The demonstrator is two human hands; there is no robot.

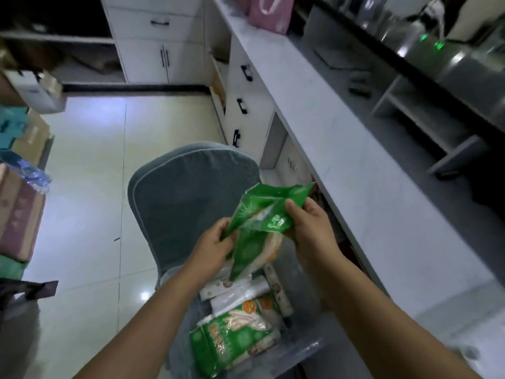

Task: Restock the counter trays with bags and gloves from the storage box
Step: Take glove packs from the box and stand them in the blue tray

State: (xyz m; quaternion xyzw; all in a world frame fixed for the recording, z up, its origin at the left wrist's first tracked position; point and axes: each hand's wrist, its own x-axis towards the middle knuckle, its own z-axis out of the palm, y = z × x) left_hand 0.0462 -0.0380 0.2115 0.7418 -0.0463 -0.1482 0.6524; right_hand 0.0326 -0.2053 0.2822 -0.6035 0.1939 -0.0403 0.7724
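Green packet hangs at lower centre of the frame, held between both your hands above the storage box. At the far left edge, stacked cardboard boxes stand by the pale tiled floor. Moving right, your left hand pinches the packet's lower left edge, fingers curled in against the thumb.

The packet is creased and folded. Its long axis runs on a slant, from a narrow end pointing down toward the box to a wider end pointing to the upper right, toward the counter. Pale contents show through near its lower right side. White printing marks the green, but the writing is too blurred to read.

Your right hand is clamped on the packet's upper right part, thumb on the near face and fingers curled behind. Behind the packet stands a grey chair.

Inside the clear box, below your hands, a second green pack lies with its long axis running lower left to upper right. It shows a printed picture of hands and orange roundels, with characters you cannot make out. White rolls lie just beyond it.

On the right, the white counter runs from the lower right up to top centre, where a pink bag stands on it.
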